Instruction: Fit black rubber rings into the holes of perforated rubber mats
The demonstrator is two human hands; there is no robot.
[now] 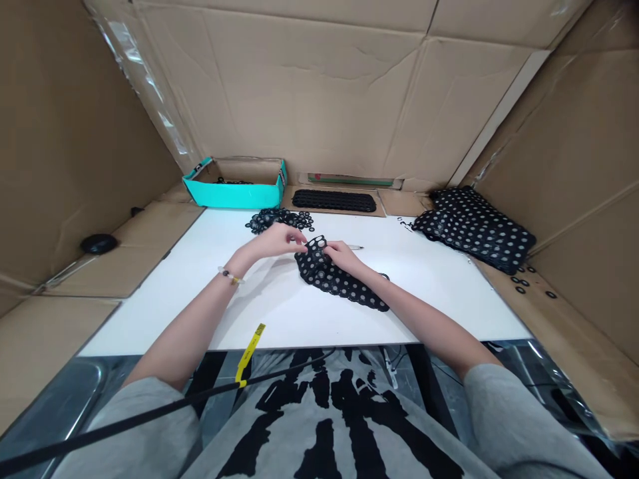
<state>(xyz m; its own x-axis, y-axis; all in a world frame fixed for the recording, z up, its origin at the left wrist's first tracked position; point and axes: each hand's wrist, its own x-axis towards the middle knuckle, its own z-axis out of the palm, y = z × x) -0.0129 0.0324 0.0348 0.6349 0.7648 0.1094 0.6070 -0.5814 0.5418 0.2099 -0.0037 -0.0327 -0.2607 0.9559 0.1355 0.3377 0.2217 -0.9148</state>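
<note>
A black rubber sheet [344, 285] punched with round holes lies on the white table top [279, 313] in front of me. My right hand [342, 256] rests on its far end, fingers curled and gripping the sheet. My left hand [280, 238] reaches in from the left, its fingertips pinched at the sheet's top edge. A thin pen-like tool [355, 247] pokes out just past my right hand. Beyond my left hand lies a pile of loose black rings [279, 219].
A teal cardboard box [234, 193] sits at the back left, a black perforated strip [333, 200] behind the table's centre, and a stack of punched black sheets [474, 227] at the right. Loose rings [522, 283] dot the cardboard. Cardboard walls enclose everything.
</note>
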